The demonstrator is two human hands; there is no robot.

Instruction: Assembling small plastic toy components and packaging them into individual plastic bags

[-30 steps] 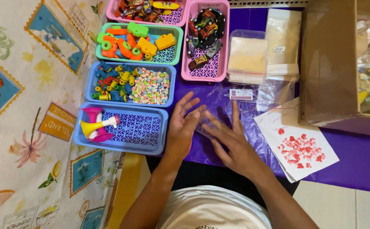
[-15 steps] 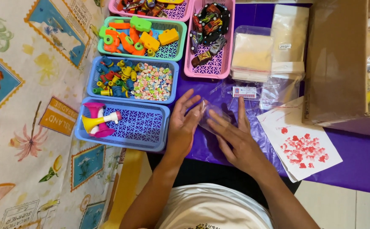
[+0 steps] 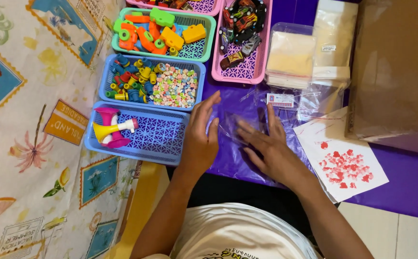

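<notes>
Covering the far right, a big brown cardboard box (image 3: pixel 391 67) is the largest thing on the purple tabletop (image 3: pixel 410 177), with a patterned cloth (image 3: pixel 31 144) spread over the whole left side. Next in size come the baskets: a blue basket (image 3: pixel 161 139) nearest the person holding a pink and yellow toy horn (image 3: pixel 110 128), a second blue basket (image 3: pixel 107 79) behind it with small coloured pieces and pastel beads, a green basket (image 3: pixel 197 48) of orange and yellow toys farther off, and a pink basket (image 3: pixel 242 72) of toy cars to its right. Stacks of clear packets (image 3: pixel 293 52) lie between the pink basket and the box, and a white sheet with red splotches (image 3: pixel 345 165) sits near the right.

Both hands rest on a small clear plastic bag (image 3: pixel 235 127) lying flat on the purple surface. The left hand (image 3: pixel 200 139) stands on edge at the bag's left side, fingers straight and together, gripping nothing. The right hand (image 3: pixel 271 148) lies palm down, fingers spread, pressing the bag's right part without closing on it. The bag sits just between the two hands, slightly far of both palms, under their fingertips. Its long axis is hard to tell through the glare, though it seems to run left to right. The right hand covers more of it.
</notes>
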